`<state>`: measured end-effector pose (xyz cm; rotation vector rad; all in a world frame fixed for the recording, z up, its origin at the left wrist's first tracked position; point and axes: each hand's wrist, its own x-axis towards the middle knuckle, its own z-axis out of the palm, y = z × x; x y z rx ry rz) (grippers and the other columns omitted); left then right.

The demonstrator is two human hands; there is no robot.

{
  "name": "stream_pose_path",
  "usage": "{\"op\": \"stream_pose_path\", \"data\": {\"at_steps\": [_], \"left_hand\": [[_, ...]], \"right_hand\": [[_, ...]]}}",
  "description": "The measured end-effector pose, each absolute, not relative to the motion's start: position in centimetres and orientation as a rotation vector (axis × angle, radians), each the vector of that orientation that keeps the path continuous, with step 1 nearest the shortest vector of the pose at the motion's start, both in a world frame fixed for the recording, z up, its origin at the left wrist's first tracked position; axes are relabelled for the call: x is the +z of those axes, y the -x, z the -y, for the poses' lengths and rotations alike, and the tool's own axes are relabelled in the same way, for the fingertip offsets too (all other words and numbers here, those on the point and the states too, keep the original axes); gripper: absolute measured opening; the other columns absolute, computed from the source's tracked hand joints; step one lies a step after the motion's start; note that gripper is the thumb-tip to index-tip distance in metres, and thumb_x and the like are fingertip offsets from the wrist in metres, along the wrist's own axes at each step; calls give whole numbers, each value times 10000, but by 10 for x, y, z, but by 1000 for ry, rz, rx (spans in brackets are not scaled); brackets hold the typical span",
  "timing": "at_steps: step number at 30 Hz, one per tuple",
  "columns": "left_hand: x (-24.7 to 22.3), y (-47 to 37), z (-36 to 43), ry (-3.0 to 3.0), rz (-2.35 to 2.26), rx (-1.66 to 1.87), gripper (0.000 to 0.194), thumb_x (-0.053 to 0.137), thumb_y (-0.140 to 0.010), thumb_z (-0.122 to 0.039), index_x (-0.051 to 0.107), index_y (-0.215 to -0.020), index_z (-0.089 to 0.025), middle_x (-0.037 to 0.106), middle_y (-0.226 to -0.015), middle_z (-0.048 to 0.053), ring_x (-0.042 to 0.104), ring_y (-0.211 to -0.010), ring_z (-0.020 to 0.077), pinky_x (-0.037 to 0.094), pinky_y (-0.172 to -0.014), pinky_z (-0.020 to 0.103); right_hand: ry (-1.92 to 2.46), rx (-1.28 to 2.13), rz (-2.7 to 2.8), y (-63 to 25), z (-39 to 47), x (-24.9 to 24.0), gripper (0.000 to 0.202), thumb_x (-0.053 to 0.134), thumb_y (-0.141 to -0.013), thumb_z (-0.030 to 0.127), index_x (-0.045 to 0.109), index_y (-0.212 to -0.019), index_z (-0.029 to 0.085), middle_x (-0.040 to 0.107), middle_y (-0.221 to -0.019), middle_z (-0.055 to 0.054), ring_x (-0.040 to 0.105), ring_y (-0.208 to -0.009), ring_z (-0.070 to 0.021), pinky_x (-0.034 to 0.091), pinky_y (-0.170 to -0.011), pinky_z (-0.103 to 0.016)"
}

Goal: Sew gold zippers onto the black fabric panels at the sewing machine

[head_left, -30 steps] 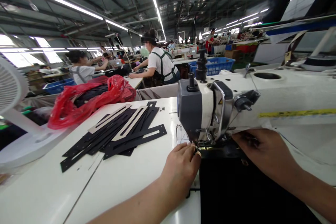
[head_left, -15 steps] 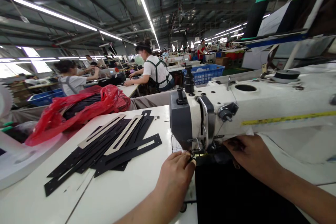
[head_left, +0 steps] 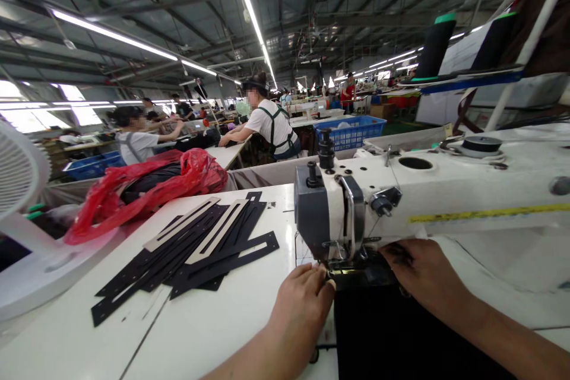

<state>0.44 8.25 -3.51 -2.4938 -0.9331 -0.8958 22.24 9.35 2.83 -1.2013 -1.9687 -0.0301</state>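
Observation:
A white and grey sewing machine (head_left: 463,184) stands on the right. Black material (head_left: 401,332) lies below its needle area, with a gold zipper (head_left: 345,272) along the upper edge. My left hand (head_left: 300,309) pinches the left end of the zipper piece, beside the presser foot. On the other side, my right hand (head_left: 423,270) has its fingers closed at the edge of the black material, under the machine arm; its fingertips are partly hidden. Black slotted strips (head_left: 178,255) lie piled on the white table, two light ones on top.
A red plastic bag (head_left: 196,172) with dark material sits at the table's back left, near a white fan (head_left: 20,172). Thread cones (head_left: 436,47) stand upper right. Beyond are a blue basket (head_left: 350,132) and a person in a white shirt (head_left: 269,127).
The camera view has shifted slightly, so the surroundings appear further right. Both hands keep their grip by the presser foot, with little visible movement of the material.

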Motion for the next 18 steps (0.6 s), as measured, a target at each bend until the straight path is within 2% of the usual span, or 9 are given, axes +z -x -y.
{"op": "stream_pose_path", "data": {"at_steps": [9,18], "left_hand": [[-28,-3,-77,2531,905,-873,199,417,-896,-99,612,-863,-122,677,-894,118,664,-830,197,548,-809,356],[-36,-5,-77,2485,895,-938,210,410,-904,-107,616,-870,-128,686,-881,107,670,-830,210,560,-786,361]], "right_hand": [[1148,23,1957,-225,-96,24,207,441,-747,207,612,-631,221,668,-575,-19,638,-498,-209,484,-452,-272],[1093,-25,1931,-224,-95,20,178,443,-758,172,608,-701,209,684,-639,-6,655,-560,-170,515,-511,-235]]}}
